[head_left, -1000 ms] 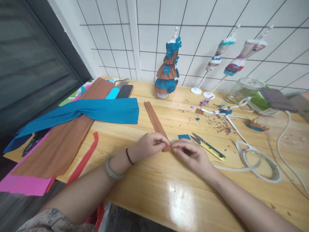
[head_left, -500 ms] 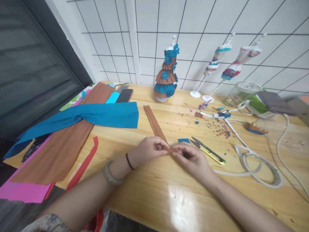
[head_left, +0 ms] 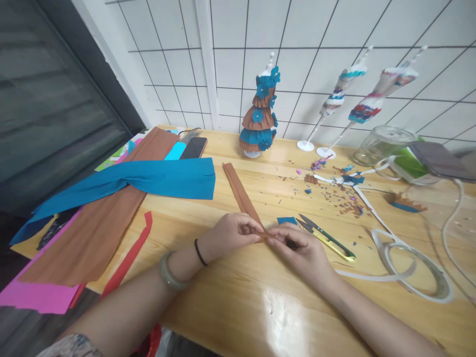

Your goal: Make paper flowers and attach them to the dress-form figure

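Note:
A long folded strip of brown crepe paper [head_left: 242, 198] slants across the wooden table toward me, its near end pinched between my fingers. My left hand [head_left: 235, 230] grips that end with thumb and fingertips. Right beside it, my right hand [head_left: 299, 248] pinches the same strip, the fingertips of both hands almost meeting. A small blue paper piece [head_left: 287, 220] lies just beyond my right hand. Thread snips [head_left: 329, 238] with a yellow and green handle rest to its right. My fingers hide the very end of the strip.
Blue crepe paper [head_left: 174, 178] lies over a wide brown sheet [head_left: 85, 238] at left, near a red strip [head_left: 128, 255] and a phone [head_left: 194, 148]. A ruffled paper dress form [head_left: 258, 119] stands behind. At right are paper scraps [head_left: 345, 201], a tape roll [head_left: 420, 272] and a glass jar [head_left: 379, 144].
My fingertips have shifted slightly on the brown strip, both hands still pinching it. The camera view has moved a little, so things at the right appear farther right.

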Demonstrator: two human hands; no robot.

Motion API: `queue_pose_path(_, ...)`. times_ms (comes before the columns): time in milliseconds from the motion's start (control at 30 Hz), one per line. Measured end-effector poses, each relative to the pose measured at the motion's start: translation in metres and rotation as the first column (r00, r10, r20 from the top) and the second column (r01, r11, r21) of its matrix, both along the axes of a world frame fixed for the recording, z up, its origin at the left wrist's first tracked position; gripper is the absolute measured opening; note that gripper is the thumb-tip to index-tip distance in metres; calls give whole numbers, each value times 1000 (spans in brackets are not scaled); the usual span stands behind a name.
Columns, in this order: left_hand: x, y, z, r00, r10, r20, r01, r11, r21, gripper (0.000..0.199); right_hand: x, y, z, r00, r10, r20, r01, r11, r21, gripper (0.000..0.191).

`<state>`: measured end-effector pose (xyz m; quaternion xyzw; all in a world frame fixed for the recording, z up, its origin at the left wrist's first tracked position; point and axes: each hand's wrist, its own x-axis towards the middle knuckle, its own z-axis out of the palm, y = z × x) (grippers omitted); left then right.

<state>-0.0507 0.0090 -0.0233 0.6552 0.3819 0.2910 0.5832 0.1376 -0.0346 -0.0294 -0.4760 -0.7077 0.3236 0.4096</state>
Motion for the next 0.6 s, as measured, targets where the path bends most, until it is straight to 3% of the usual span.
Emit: queue_pose_path(600, 1, -1, 1, 998, 36, -50, -31, 994, 105, 9, 0, 1, -1, 1000, -1, 21, 0, 1000, 18, 10)
